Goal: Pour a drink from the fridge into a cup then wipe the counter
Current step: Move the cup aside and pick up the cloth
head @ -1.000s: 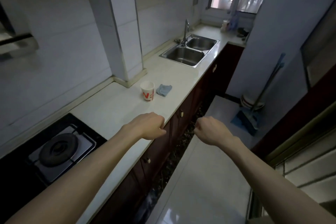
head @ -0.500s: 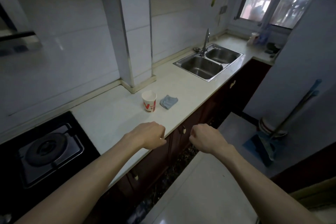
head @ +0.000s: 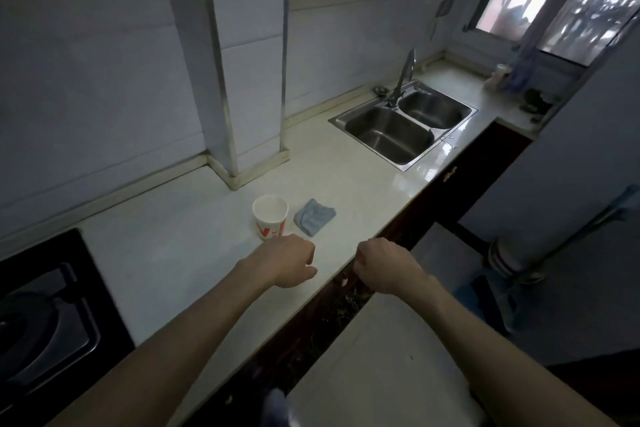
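Standing upright on the pale, glossy stone counter (head: 194, 239), the white paper cup with red marks on its side (head: 269, 217) has a round open mouth and a wall that gets narrower toward the bottom. Its inside looks white; I cannot tell if there is any liquid in it. Just beside it, on the side toward the sink, lies a small light-blue cloth, folded and a little crumpled (head: 314, 216); cup and cloth are near each other but do not touch. Both are in front of the white tiled pillar (head: 242, 55) that comes out from the wall.

The left hand (head: 289, 262) is held over the counter, close to the cup but apart from it, with the fingers curled into a loose fist that holds nothing. The right hand (head: 384, 267) is curled in the same way, empty, above the front edge of the counter. The two hands are apart from each other.

Farther along the counter is the steel double-bowl sink (head: 403, 128) with a tall tap (head: 403, 78). The black gas stove (head: 45, 315) is at the left edge.

Compared with half a second ago, the camera has turned more to the counter: the cup and cloth now sit nearer to the hands, and the left hand almost reaches the base of the cup. The hands have kept the same closed shape.
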